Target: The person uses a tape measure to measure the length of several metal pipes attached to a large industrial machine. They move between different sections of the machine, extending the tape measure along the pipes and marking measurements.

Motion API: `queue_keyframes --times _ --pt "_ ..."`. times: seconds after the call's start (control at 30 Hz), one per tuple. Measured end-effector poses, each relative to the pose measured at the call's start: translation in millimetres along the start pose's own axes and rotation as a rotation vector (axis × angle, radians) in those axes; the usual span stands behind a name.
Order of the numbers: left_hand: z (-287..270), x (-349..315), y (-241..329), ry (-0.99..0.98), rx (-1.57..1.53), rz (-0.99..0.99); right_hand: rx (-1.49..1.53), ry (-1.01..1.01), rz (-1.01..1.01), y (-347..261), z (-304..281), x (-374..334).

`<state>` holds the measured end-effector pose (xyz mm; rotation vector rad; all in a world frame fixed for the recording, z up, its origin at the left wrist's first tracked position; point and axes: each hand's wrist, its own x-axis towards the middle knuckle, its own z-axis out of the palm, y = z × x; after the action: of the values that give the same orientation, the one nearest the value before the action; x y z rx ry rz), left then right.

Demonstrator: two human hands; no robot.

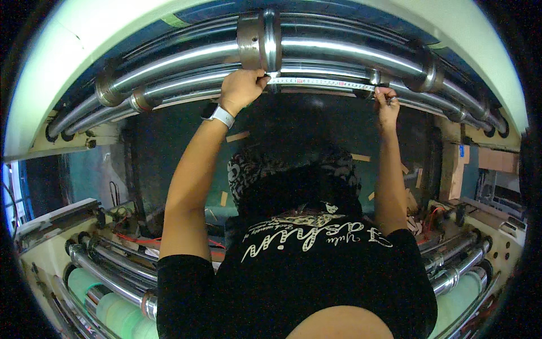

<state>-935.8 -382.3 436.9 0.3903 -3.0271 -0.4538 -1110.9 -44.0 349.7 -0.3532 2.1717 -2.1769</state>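
Note:
A white measuring tape (322, 83) is stretched straight along the polished metal shafts at the far side. Its left end is pinched by my left hand (240, 90), just below a brown metal collar (249, 42) and a shiny ring (272, 42). A watch with a pale band is on my left wrist. My right hand (387, 104) has its fingers closed at the tape's right end, near a smaller collar (372, 76) on the lower shaft. What else lies inside the right fingers is hidden.
Thick chromed shafts (350, 52) with several collars span the far side, under a pale machine frame (480, 45). More rollers (107, 265) and green cylinders (121, 313) lie at the near left, with others at the near right. Red hoses (135, 240) and cardboard strips (238, 137) are lower down.

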Motion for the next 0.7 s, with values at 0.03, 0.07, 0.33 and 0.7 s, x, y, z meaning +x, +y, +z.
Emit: queue_keyframes --times 0.03,0.07,0.33,0.7 --pt "3 0 -2 0.006 0.001 0.002 0.003 -0.014 -0.022 9 -5 4" --pt "5 -1 -2 0.012 0.001 0.003 -0.036 -0.011 -0.016 5 -4 3" --pt "13 1 -9 -0.002 0.034 0.029 -0.128 0.031 -0.067 10 2 0" --pt "11 5 -8 0.020 -0.028 0.049 -0.049 0.146 -0.036 17 9 -4"
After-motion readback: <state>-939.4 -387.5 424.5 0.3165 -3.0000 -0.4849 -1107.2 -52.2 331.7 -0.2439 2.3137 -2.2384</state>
